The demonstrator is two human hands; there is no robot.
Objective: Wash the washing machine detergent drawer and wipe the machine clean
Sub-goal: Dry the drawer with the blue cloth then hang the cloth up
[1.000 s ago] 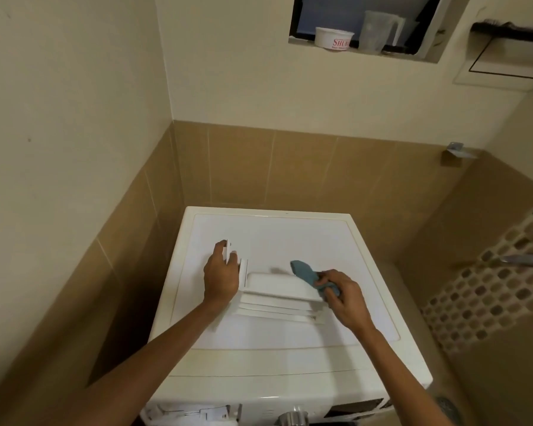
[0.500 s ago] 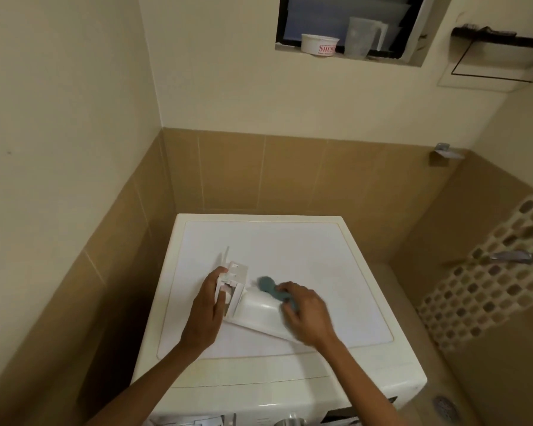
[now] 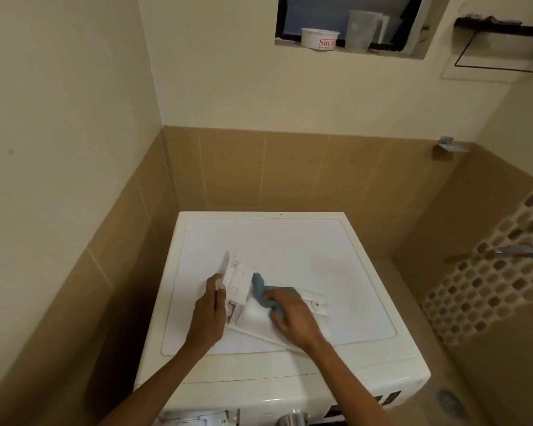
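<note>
The white detergent drawer [image 3: 243,290] lies tilted on top of the white washing machine [image 3: 305,241]. My left hand [image 3: 208,312] grips the drawer's left end, fingers curled round its edge. My right hand [image 3: 290,315] holds a blue cloth [image 3: 259,287] and presses it into the drawer's middle; the hand and cloth hide most of that part. The drawer's right end with a round fitting shows beyond my right hand.
Tiled walls close in on the machine's left and back. A white tub [image 3: 319,38] and a clear jug [image 3: 363,30] stand on the window ledge above. A tap handle [image 3: 516,249] juts from the mosaic wall at right. A floor drain [image 3: 450,402] lies at lower right.
The drawer has turned from lying flat across the machine top to a tilted angle. My right hand with the cloth has moved left, from the drawer's right part into its middle.
</note>
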